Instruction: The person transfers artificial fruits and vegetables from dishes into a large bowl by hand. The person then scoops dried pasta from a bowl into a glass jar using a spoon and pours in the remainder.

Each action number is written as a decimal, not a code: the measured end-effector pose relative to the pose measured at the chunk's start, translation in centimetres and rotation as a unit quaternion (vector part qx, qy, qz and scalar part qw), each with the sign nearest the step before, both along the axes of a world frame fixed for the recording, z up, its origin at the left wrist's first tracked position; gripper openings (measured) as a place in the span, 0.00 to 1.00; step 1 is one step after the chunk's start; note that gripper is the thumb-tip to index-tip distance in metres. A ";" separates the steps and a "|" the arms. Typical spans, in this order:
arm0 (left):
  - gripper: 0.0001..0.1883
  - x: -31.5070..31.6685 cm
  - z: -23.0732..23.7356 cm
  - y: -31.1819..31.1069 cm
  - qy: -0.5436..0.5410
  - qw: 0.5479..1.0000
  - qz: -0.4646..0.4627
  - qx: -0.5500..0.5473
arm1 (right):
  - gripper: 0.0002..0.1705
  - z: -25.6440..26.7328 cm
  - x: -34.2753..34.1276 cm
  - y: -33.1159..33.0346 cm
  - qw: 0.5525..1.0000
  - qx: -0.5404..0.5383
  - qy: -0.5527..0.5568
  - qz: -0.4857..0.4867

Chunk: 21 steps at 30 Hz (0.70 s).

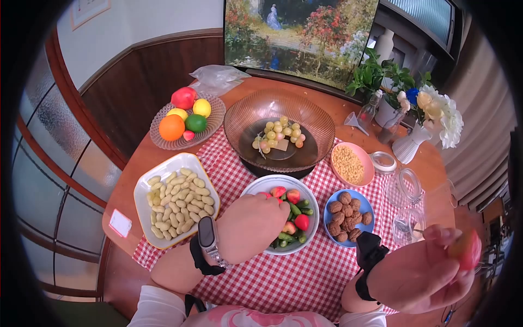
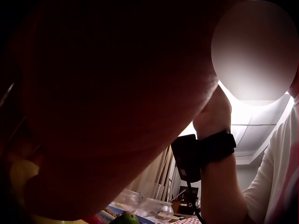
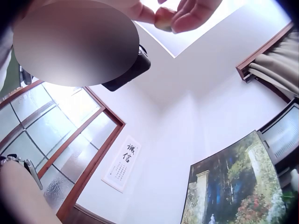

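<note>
My left hand (image 1: 253,223) reaches into a white bowl (image 1: 251,187) of small cucumbers (image 1: 295,209) and small red apples (image 1: 293,195). The back of this hand faces up and its fingertips are hidden among the contents, so I cannot tell what they hold. At the lower right, my right hand (image 1: 422,275) is raised beside the table, palm up. Between thumb and fingers it pinches a small red-and-yellow apple (image 1: 467,250); the same apple (image 3: 164,18) shows at the top of the right wrist view.
Peanuts fill a white dish (image 1: 140,191) at left. Walnuts lie on a blue plate (image 1: 328,224), with a pink bowl (image 1: 370,169) behind. A large glass bowl (image 1: 239,117) of grapes and a fruit plate (image 1: 158,121) stand farther back. Glass jars (image 1: 406,188) and a flower vase (image 1: 411,144) stand right.
</note>
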<state>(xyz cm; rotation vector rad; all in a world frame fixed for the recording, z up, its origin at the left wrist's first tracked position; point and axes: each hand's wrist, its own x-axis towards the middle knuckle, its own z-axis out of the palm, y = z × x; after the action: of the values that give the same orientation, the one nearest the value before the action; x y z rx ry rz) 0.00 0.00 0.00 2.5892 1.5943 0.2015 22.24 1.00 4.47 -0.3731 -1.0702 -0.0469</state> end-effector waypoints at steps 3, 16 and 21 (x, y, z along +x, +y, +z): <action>0.12 0.1 -0.2 0.2 0.006 1.000 -0.009 -0.005 | 0.14 -0.3 -2.2 1.9 0.995 0.058 -0.058 -0.054; 0.09 -0.1 -0.7 0.4 -0.006 0.999 -0.040 0.011 | 0.04 -2.2 -3.3 6.2 0.970 -0.177 -0.167 0.016; 0.10 -0.1 0.0 0.4 0.001 1.000 -0.028 -0.009 | 0.03 -1.9 -3.2 6.3 0.964 -0.175 -0.196 0.049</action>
<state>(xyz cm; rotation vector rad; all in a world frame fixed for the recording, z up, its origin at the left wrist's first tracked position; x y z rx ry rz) -0.07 0.37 -0.03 2.6186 1.5149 0.1789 19.09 7.30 2.58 -0.6476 -1.4942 0.1649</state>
